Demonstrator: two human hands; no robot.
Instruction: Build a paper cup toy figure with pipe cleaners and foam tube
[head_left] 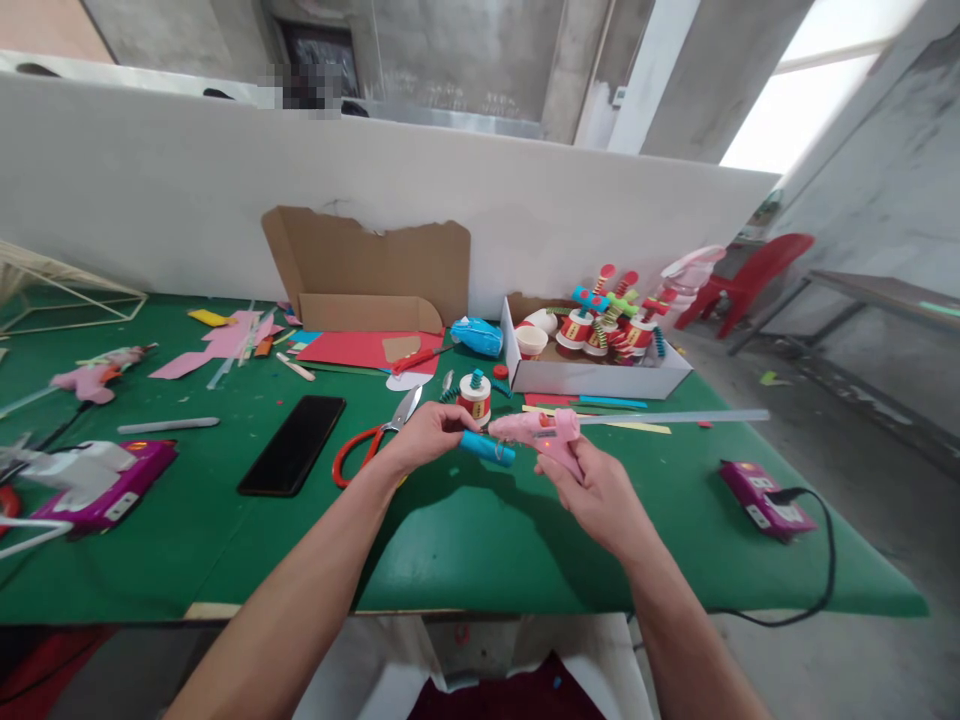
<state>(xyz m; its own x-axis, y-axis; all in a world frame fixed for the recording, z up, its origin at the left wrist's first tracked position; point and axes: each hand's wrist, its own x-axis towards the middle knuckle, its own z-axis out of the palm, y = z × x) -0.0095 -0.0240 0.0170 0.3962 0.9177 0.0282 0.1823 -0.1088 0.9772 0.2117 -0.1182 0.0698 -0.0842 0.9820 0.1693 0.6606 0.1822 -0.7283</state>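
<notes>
My left hand has its fingers closed on one end of a blue paper tube, held above the green table. In my right hand is a pink glue gun, its nozzle pointing left at my left fingertips, with a long clear glue stick out of its back. Just behind the tube stands a small red and white cup with a blue coiled piece on top and green coiled strips at its sides. Orange-handled scissors lie open beside my left wrist.
A white box of cup figures stands at the back right. A black phone and a purple power strip lie left. Another power strip with a black cable is right. Red paper lies before the cardboard.
</notes>
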